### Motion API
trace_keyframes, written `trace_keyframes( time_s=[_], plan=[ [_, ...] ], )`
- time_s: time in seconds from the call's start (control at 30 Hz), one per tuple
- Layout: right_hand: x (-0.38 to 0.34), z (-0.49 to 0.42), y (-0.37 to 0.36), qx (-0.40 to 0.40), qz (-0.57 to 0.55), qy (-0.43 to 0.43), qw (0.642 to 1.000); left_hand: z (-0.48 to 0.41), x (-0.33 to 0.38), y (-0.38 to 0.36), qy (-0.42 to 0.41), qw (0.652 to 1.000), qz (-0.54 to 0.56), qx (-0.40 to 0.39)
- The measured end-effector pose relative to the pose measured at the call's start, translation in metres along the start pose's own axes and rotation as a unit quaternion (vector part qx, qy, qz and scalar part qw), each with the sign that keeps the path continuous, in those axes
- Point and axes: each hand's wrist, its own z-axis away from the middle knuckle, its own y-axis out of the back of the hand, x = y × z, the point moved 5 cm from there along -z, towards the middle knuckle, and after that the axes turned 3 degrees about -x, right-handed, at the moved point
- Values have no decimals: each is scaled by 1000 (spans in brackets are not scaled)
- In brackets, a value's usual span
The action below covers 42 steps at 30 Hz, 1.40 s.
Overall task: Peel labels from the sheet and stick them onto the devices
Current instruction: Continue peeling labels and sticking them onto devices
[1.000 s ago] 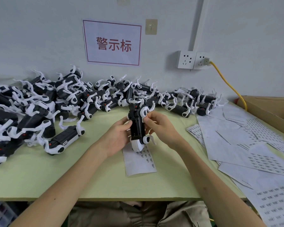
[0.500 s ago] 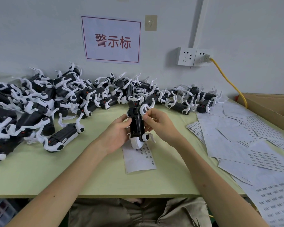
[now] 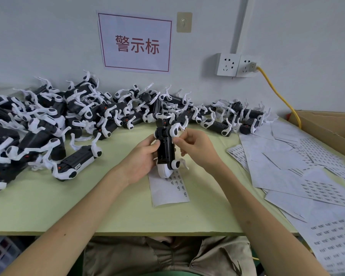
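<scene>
A black and white device (image 3: 166, 152) stands upright over the middle of the table, its white end resting on a label sheet (image 3: 168, 188). My left hand (image 3: 141, 158) grips its left side, thumb on the front. My right hand (image 3: 195, 148) pinches at the device's upper right side with thumb and forefinger; whether a label sits between the fingertips is too small to tell. One labelled device (image 3: 76, 166) lies apart at the left.
A big heap of the same devices (image 3: 48, 120) covers the back and left of the green table (image 3: 48, 206). Loose label sheets (image 3: 299, 172) overlap at the right. A cardboard box (image 3: 331, 126) stands at the far right, and a yellow cable (image 3: 277, 94) runs from the wall socket.
The hands and the device have hardly moved. My right fingertips stay pinched at the device's upper right side.
</scene>
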Motion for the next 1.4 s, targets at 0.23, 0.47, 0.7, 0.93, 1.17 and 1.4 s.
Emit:
trace_keyframes(
  time_s=[0.23,0.47,0.7,0.93,1.17,1.4],
  plan=[
    [7,0,-3,-9,17,-47,999,-2,1,-1,13,998,52,14],
    [-5,4,23,147,-11,43,988,-5,-1,8,33,992,117,32],
    [-10,4,7,11,-80,29,996,-1,-8,4,112,987,119,1],
    [-11,4,-1,-20,-125,-4,992,4,-5,-8,98,980,162,-67],
    [-6,2,-1,-35,-127,-21,991,1,-6,-8,86,988,112,-63],
    [-8,4,-2,-41,-127,-23,991,2,-9,-8,97,990,88,-54]
  ],
)
